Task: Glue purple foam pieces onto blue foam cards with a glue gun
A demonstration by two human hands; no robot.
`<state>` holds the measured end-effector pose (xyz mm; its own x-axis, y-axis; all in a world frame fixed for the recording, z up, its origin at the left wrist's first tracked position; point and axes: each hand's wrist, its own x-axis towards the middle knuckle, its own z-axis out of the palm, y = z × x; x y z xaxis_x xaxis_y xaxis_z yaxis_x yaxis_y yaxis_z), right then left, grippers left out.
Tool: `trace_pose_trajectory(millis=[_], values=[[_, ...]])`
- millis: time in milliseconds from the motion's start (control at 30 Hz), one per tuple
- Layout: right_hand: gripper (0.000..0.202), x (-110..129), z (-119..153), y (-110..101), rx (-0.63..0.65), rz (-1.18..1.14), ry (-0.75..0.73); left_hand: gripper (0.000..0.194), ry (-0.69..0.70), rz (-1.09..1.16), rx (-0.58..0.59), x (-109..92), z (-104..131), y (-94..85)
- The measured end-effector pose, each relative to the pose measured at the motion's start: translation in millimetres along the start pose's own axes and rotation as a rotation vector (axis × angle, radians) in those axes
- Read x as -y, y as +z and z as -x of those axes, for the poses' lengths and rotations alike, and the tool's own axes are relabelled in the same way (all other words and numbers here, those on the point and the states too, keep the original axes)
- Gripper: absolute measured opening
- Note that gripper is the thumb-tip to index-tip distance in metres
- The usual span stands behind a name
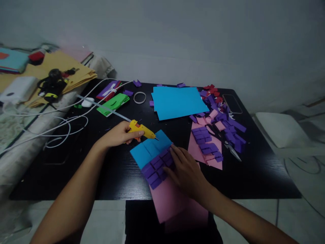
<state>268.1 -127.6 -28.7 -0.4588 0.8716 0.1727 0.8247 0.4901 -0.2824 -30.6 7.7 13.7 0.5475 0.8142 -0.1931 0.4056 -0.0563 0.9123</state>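
Observation:
My left hand [120,135] is wrapped around a yellow hot glue gun [141,129]. A long translucent glue stick [108,109] juts from its back end. The nozzle points down to the right, just over a blue paper strip [144,151]. Below the strip lie rows of folded purple paper pieces [156,171], on a pink sheet [169,200] that hangs past the table's front edge. My right hand [186,169] lies with fingers stretched across the right side of the purple rows. Whether the nozzle touches the paper I cannot tell.
Blue sheets [180,103] are stacked at the back of the black table. To the right are loose purple pieces [212,105], scissors [233,150], another pink sheet [218,163] and a phone [232,103]. White cables [68,122] loop at left near green paper [114,104].

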Motion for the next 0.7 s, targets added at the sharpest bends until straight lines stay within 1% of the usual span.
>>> trace_pose_trajectory(millis=[133, 200, 300, 367, 500, 600, 700], values=[[0.064, 3, 4, -1, -0.044, 0.042, 0.113, 0.044, 0.049, 0.014, -0.067, 1, -2, 0.9], [0.061, 3, 5, -3, -0.061, 0.040, 0.121, 0.044, 0.053, 0.013, -0.092, 3, -3, 1.9], [0.060, -1, 6, -1, -0.068, 0.020, 0.036, 0.045, 0.051, -0.006, -0.113, 3, -3, 3.1], [0.063, -7, 8, 5, -0.044, 0.011, -0.028, 0.044, 0.056, -0.010, -0.121, 2, -3, 3.5], [0.069, -15, 12, 16, 0.003, 0.030, -0.066, 0.043, 0.068, 0.018, -0.150, 2, -3, 4.6], [0.070, -11, 9, 12, -0.016, 0.024, -0.065, 0.043, 0.078, 0.021, -0.146, 1, -3, 5.6], [0.072, 2, 1, 2, -0.039, -0.017, -0.089, 0.043, 0.077, 0.006, -0.147, 1, -4, 6.0]])
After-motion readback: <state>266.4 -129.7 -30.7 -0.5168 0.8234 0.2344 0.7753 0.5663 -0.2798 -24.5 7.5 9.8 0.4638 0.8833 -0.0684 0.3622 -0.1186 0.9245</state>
